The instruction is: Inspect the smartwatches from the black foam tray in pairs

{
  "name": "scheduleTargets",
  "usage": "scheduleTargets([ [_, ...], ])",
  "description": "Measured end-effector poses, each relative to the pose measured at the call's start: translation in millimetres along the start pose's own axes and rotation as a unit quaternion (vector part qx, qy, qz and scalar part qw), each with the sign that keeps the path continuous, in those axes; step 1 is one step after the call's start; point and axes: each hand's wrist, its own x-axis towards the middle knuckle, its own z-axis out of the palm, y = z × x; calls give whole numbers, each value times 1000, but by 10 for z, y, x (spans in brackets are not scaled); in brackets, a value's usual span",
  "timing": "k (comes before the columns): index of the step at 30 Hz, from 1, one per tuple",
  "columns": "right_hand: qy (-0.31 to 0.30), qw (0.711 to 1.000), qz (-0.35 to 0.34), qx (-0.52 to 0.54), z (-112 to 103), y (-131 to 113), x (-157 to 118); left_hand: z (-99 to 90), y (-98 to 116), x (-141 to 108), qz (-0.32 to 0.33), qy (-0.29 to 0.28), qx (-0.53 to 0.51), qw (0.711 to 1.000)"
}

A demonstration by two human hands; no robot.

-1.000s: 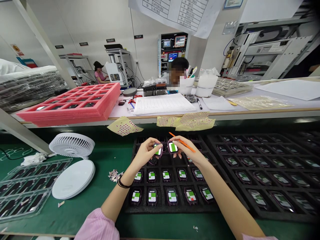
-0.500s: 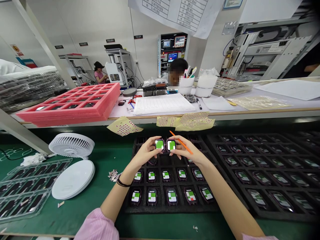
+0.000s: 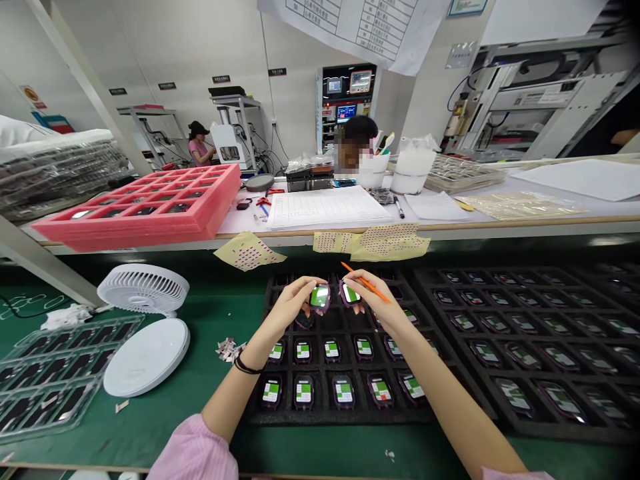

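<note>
Over the black foam tray point(image 3: 320, 419), my left hand point(image 3: 294, 300) grips a smartwatch body point(image 3: 319, 297) by its edges, its lit screen green and white. A second smartwatch body point(image 3: 351, 293), tilted, is held in my right hand point(image 3: 374, 293). An orange stick, like a slim pen point(image 3: 367, 283), lies across the right hand as well, tucked by the fingers. The two watches are a small gap apart. Below them, rows of similar lit watches point(image 3: 303, 392) sit in the tray's compartments; some compartments just under my hands hold no watch.
To the right lies another black foam tray of watches point(image 3: 517, 397). A white fan point(image 3: 145, 357) stands on the left, beside clear plastic trays point(image 3: 50, 373). A shelf edge point(image 3: 480, 225) with a pink foam tray point(image 3: 200, 223) runs ahead. Two people work beyond.
The two watches have moved apart and slightly tilted. My left hand has lowered a little, and my right hand has shifted a bit to the right.
</note>
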Motion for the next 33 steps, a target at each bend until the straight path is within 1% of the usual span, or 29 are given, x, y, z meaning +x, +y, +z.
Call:
scheduleTargets([
  [4, -6, 1000, 6, -10, 10, -29, -13, 11, 20, -17, 13, 20, 37, 999],
  [7, -18, 1000, 2, -17, 18, -56, -21, 29, 57, -47, 14, 14, 45, 999],
  [13, -72, 997, -16, -11, 3, -52, -19, 38, 99, -89, 27, -12, 37, 999],
  [18, -113, 993, -20, 1, -37, -57, -22, 6, 67, -65, 50, -13, 55, 997],
  [20, -119, 992, -28, 4, -46, -66, -26, 2, 54, -47, 42, 0, 43, 998],
  [23, -118, 992, -36, -2, -51, -83, -36, 1, 50, -28, 23, 36, 34, 998],
  [25, -125, 991, -38, -7, -52, -93, -42, 0, 53, -22, 22, 53, 42, 997],
  [27, -135, 990, -40, -6, -54, -99, -45, -4, 52, -20, 28, 58, 51, 997],
  [29, -145, 989, -35, -4, -58, -101, -46, -8, 45, -20, 32, 50, 53, 997],
  [33, -146, 989, -24, -9, -67, -98, -47, -11, 32, -29, 38, 11, 44, 998],
])
